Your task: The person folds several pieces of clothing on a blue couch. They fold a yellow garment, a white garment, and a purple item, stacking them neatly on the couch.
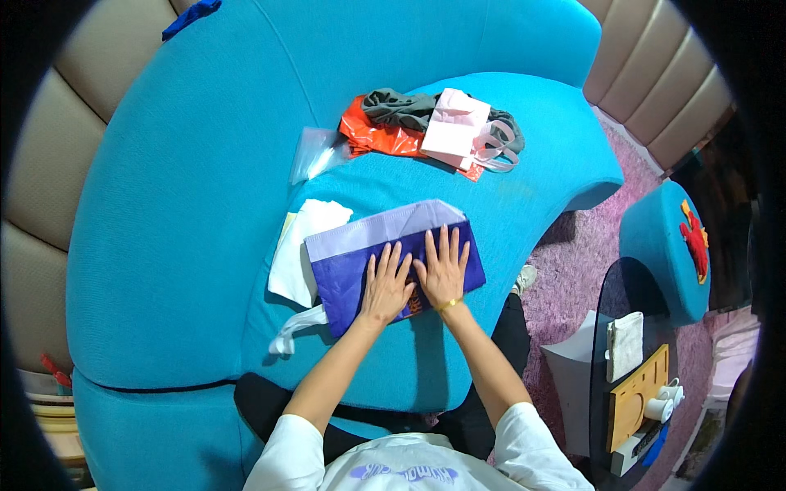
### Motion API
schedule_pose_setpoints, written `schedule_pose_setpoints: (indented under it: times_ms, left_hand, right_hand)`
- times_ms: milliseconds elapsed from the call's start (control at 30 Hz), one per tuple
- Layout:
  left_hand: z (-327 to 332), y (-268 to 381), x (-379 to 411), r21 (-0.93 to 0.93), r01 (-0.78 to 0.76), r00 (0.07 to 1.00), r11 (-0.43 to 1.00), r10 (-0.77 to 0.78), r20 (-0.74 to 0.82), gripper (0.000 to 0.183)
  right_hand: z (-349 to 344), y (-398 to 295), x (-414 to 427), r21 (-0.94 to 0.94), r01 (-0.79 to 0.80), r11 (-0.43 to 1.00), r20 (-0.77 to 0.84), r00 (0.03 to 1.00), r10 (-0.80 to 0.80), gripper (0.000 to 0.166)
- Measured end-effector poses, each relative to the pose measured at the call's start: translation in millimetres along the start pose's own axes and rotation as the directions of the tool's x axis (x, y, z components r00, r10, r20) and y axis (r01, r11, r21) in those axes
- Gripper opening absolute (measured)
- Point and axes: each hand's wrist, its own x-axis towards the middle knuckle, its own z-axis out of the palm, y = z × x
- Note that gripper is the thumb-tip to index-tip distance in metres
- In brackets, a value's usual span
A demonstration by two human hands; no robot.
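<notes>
Both of my palms press down on a purple fabric bag (344, 276) that lies flat on the blue sofa seat. A pale lavender band runs along its far edge, and orange print shows partly between my hands. My left hand (385, 288) rests on the middle of the bag with its fingers a little apart. Beside it my right hand (443, 270) is spread, fingertips reaching the lavender band. A white strap (298, 325) sticks out at the bag's near left corner. Folded white cloth (307, 258) lies just left of the bag, touching or partly under it.
Farther back on the sofa (184, 215) are a red plastic bag (387, 140), dark grey cloth (399, 109), a pink bag with handles (454, 129) and a clear plastic bag (316, 153). At right, a dark glass table (632, 288) holds a wooden tray (626, 405) and white cups (659, 409).
</notes>
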Motion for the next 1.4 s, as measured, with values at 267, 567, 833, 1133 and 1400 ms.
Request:
schedule_pose_setpoints:
  times_ms: [267, 567, 833, 1133, 1400]
  left_hand:
    - [26, -15, 5, -0.008, 0.035, 0.999, 0.999, -0.034, 0.038, 0.062]
    - [31, -15, 8, 0.040, 0.087, 0.989, 0.995, -0.091, 0.118, 0.065]
    - [14, -10, 12, -0.112, 0.221, 0.971, 0.969, -0.207, 0.123, 0.054]
    - [15, -66, 91, -0.046, 0.319, 0.947, 0.947, -0.317, 0.048, 0.061]
    - [2, -97, 109, -0.268, 0.504, 0.792, 0.821, -0.316, 0.522, 0.057]
  right_hand:
    - [34, 28, 21, -0.065, 0.006, 0.998, 0.147, 0.989, 0.004, 0.065]
    - [36, 29, 26, -0.071, -0.018, 0.997, 0.228, 0.973, 0.034, 0.067]
    - [-4, 40, -14, 0.299, -0.286, 0.910, -0.167, 0.924, 0.345, 0.052]
    - [-19, -41, -98, 0.698, -0.562, -0.444, 0.696, 0.386, 0.606, 0.029]
    - [-14, -25, -80, 0.385, -0.421, -0.821, 0.917, 0.274, 0.289, 0.010]
